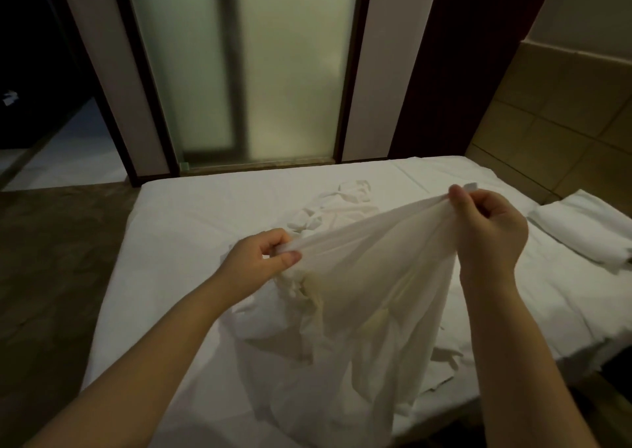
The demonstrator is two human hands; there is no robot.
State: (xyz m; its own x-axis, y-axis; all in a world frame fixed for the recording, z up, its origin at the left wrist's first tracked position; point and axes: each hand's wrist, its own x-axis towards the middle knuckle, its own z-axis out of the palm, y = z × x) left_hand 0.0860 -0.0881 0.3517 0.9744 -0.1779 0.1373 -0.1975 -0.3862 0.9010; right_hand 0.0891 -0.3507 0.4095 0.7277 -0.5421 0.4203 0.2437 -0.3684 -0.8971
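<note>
Both the left hand (pixel 261 254) and right hand (pixel 487 225) pinch the thin white cloth cover (pixel 369 276), stretching its edge taut above the white-sheeted bed (pixel 191 229), probably to find its opening.

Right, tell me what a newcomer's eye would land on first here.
First, the two hands at centre: the left hand and the right hand each pinch an edge of a thin white cloth, stretching it between them above the bed so it drapes down toward the camera. Behind the bed, the tall frosted glass door glows pale green, and a folded white towel lies at the bed's right edge.
</note>
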